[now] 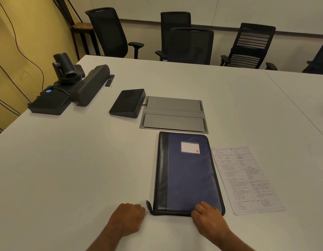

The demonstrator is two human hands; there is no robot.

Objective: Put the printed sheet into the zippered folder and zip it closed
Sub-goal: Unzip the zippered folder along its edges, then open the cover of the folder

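Note:
A blue zippered folder (188, 174) with a black spine strip and a white label lies flat and closed on the white table (75, 169). Its zipper pull (148, 205) sticks out at the near left corner. The printed sheet (247, 180) lies flat on the table just right of the folder. My left hand (127, 219) rests on the table with its fingers curled, its knuckles close to the zipper pull, holding nothing that I can see. My right hand (207, 216) presses on the folder's near right corner, fingers on the cover.
A grey cable hatch (173, 115) sits in the table beyond the folder, with a black touch panel (128, 103) to its left. A camera and speaker bar (75, 84) stand at the far left. Several black office chairs (191, 46) line the far edge.

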